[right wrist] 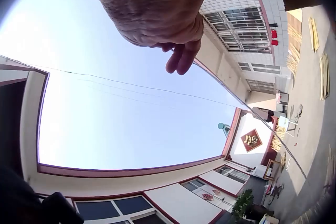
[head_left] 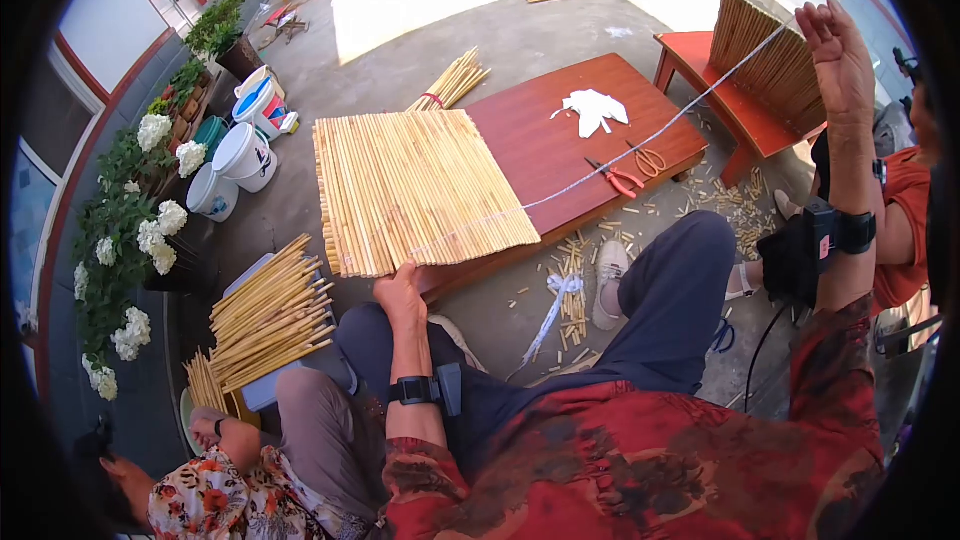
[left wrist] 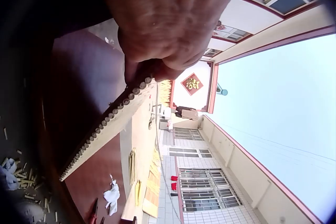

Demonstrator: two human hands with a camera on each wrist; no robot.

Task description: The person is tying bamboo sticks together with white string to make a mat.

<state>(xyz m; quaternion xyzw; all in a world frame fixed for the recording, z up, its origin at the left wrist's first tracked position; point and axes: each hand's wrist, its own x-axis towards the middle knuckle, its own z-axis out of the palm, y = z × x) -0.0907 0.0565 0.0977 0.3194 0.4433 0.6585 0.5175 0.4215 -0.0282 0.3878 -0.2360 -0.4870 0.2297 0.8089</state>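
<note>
A mat of pale reed sticks [head_left: 420, 180], laid side by side, lies over the left end of a low red-brown table [head_left: 590, 85]. My left hand [head_left: 402, 298] grips the mat's near edge, thumb on top, and the left wrist view shows the row of cut stick ends below it. A grey-white string [head_left: 655, 132] runs across the mat near that edge, then rises in a taut line to the right. High at the right, my raised right hand [head_left: 842, 65] holds its far part, with curled fingers [right wrist: 185, 58] in the right wrist view.
Red-handled pliers [head_left: 625, 182], scissors [head_left: 650, 160] and a white cloth [head_left: 595, 110] lie on the table. A bench [head_left: 690, 52] bears another stick mat [head_left: 765, 60]. Loose sticks [head_left: 270, 315] lie at the left, near white buckets [head_left: 243, 155]. People sit on both sides.
</note>
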